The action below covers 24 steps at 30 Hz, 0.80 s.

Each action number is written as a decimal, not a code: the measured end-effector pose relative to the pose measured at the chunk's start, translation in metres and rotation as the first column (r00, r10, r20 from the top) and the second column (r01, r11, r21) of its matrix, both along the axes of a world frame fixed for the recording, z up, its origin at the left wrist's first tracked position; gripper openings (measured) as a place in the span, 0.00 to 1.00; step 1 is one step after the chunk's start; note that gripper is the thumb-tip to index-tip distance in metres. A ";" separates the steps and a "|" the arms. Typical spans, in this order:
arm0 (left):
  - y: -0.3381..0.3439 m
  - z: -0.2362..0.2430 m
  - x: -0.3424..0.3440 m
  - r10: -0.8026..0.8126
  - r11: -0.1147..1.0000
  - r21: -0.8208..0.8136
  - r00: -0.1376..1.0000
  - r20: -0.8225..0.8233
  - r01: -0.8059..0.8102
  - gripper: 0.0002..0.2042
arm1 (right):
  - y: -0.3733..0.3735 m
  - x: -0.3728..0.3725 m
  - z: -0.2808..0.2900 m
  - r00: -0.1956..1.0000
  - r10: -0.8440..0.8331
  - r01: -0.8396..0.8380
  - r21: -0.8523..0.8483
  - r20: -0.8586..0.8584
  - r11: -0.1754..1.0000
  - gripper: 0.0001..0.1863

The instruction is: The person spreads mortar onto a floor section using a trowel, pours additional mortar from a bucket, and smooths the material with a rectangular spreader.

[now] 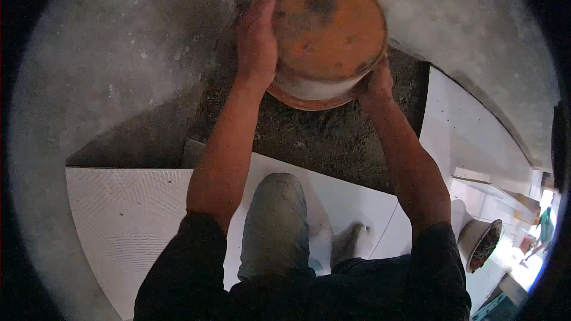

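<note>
We see both hands on a bucket (pixel 324 89), up at the top middle of the view, over a dark rough patch (pixel 309 142) of ground. The bucket's flat round end, orange-stained with a darker blotch, faces up toward us; below it shows a pale side wall and an orange rim at the lower edge. We can't tell whether that rim touches the dark patch. Left hand (pixel 257 44) presses along the bucket's left side, thumb up near the flat end; right hand (pixel 377 86) grips the lower right side, partly hidden behind it. Fingers on both are spread around the bucket, holding it between them; the tips we can't make out. Smooth white tiles (pixel 351 202) lie just nearer to us than the dark patch, a knee in faded jeans (pixel 273 220) above them. On the left, a white tile (pixel 128 220) shows ridged, comb-like lines. Grey surface (pixel 119 65) beyond it, speckled pale. On the right we get a white panel (pixel 458 113) beside the dark patch, plus a second bucket (pixel 474 235), tilted in view, dark stuff (pixel 489 246) inside. Far right edge is bright and blurry.
</note>
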State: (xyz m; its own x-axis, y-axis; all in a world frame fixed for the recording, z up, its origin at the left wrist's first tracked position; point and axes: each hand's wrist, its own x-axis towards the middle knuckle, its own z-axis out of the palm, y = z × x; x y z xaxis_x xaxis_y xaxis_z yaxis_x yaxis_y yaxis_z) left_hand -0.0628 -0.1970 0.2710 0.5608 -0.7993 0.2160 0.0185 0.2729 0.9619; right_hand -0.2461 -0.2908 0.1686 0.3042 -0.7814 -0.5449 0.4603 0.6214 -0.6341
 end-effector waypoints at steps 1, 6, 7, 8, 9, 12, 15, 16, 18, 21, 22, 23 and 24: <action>-0.009 0.006 -0.007 -0.040 0.999 0.023 0.996 0.084 0.038 0.26 | -0.002 -0.010 -0.007 0.996 0.070 -0.065 -0.107 0.048 0.992 0.33; -0.035 0.032 -0.025 -0.087 0.990 0.129 0.975 0.205 0.061 0.30 | 0.002 -0.021 0.025 0.999 0.045 -0.046 -0.065 -0.018 0.997 0.36; -0.039 0.037 -0.026 -0.081 0.990 0.137 0.949 0.304 0.041 0.31 | -0.008 -0.026 0.011 0.997 0.070 -0.066 -0.173 0.013 0.983 0.32; -0.041 0.050 -0.034 -0.087 0.990 0.134 0.949 0.304 0.047 0.31 | -0.014 -0.030 0.013 0.996 0.081 -0.073 -0.226 0.024 0.971 0.30; -0.040 0.071 -0.047 -0.098 0.994 0.072 0.961 0.259 0.082 0.30 | -0.019 -0.035 0.014 0.995 0.090 -0.077 -0.278 0.035 0.957 0.29; -0.033 0.101 -0.053 -0.089 0.996 0.005 0.971 0.223 0.090 0.30 | -0.022 -0.032 0.071 0.996 -0.087 0.087 -0.111 0.004 0.990 0.26; -0.028 0.086 -0.030 -0.033 0.999 -0.017 0.982 0.186 0.036 0.29 | -0.020 -0.033 0.098 0.978 -0.003 0.080 -0.361 0.208 0.929 0.28; -0.026 0.080 -0.020 -0.010 1.000 -0.023 0.986 0.165 0.014 0.29 | -0.019 -0.033 0.100 0.964 0.035 0.087 -0.439 0.263 0.894 0.29; -0.018 0.064 0.003 0.047 0.999 -0.031 0.992 0.114 -0.044 0.29 | -0.021 -0.033 0.100 0.923 0.113 0.124 -0.564 0.367 0.816 0.30; -0.007 0.035 0.028 0.130 0.991 -0.024 0.989 0.064 -0.129 0.28 | -0.024 -0.035 0.083 0.927 0.119 0.127 -0.595 0.356 0.794 0.31; -0.002 0.025 0.030 0.153 0.988 -0.021 0.986 0.064 -0.152 0.28 | -0.023 -0.037 0.072 0.958 0.083 0.095 -0.573 0.276 0.814 0.31; 0.007 0.023 0.026 0.172 0.985 -0.015 0.981 0.094 -0.172 0.28 | -0.019 -0.034 0.058 0.982 0.059 0.047 -0.539 0.178 0.841 0.31; 0.000 0.023 0.010 0.145 0.989 -0.019 0.984 0.106 -0.144 0.28 | -0.020 -0.044 0.049 1.000 0.008 0.000 -0.515 0.013 0.857 0.31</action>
